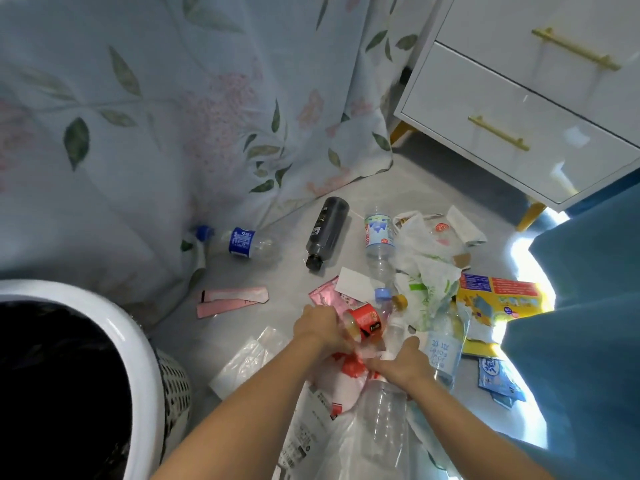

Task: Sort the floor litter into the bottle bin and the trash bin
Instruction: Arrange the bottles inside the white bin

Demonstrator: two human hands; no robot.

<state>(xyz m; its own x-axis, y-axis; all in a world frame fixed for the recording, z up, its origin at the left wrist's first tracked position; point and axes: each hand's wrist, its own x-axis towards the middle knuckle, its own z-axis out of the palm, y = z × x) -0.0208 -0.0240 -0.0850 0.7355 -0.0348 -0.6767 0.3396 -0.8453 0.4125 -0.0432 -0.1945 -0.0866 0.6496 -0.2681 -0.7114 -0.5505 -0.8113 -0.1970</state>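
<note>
Our left hand (pixel 320 329) grips a red-labelled bottle (pixel 363 322) amid the floor (pixel 277 282) litter — our right hand (pixel 403 363) closes on a clear bottle's (pixel 384 407) neck. The white bin (pixel 114 341) stands at the floor's left edge.

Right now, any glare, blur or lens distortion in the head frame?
Head view: blown-out glare on the floor by the blue chair; strong fisheye bend at the white nightstand and bin rim; both hands slightly motion-soft; black bottle sharp.
</note>
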